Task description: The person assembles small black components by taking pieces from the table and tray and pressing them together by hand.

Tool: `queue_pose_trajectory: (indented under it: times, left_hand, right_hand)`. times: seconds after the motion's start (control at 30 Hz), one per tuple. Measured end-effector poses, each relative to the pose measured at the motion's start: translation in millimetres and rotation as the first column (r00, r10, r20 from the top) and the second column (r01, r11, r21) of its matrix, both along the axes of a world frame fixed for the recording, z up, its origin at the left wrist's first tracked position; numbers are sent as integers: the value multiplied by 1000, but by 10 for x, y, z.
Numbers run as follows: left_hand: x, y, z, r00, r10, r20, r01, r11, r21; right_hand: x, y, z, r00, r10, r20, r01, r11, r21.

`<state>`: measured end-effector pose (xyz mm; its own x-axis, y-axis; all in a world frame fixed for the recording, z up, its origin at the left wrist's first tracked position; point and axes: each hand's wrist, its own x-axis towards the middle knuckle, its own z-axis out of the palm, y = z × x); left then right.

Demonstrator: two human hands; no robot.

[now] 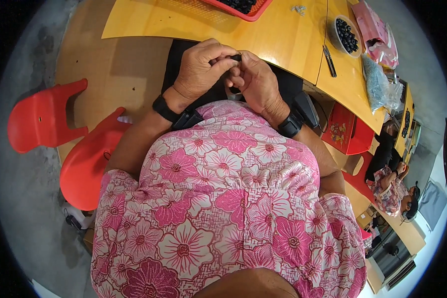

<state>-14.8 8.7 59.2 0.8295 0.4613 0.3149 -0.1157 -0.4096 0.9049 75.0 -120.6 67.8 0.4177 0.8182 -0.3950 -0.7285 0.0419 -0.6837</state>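
Observation:
In front of my lap, near the table edge, my two hands meet at the fingertips. A small black part (236, 57) is pinched between them; its exact kind I cannot make out. My left hand (199, 67) is closed, with thumb and forefinger on the part. From the other side, the thumb and forefinger of my right hand (260, 83) press on it, the other fingers curled in. Another dark bit (235, 90) shows below the right fingers. Under the hands lies a black cloth (173, 64), partly hidden.
On the yellow table (278, 37) stand a red basket (257, 14) and a clear bowl (336, 42), both holding black parts. Black tweezers (329, 61) and a bag of bluish bits (374, 82) lie right. Red chairs (42, 119) stand left. Another person (390, 186) sits far right.

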Motion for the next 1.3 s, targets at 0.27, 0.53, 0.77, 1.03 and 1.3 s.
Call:
queue_pose_trajectory:
  times: [0.27,0.53,0.77,1.03,1.3]
  left_hand:
    - [-4,-11,-23,1000,12,-24,-14,998,-66]
    - [-23,15,-22,1000,13,-18,-14,998,-57]
    - [-77,59,-12,1000,15,-26,-15,1000,-9]
    - [-103,93,-11,1000,29,-1,-29,1000,-8]
    - [-122,106,-9,1000,17,-11,-17,1000,2]
  right_hand:
    - [19,-29,-45,998,47,-32,-46,998,33]
    - [-21,13,-18,994,23,-107,-21,999,25]
    - [7,10,-37,994,97,-54,-95,995,37]
    - [-47,34,-46,989,55,-138,-46,996,72]
    - [-40,30,-64,993,75,-90,-71,997,41]
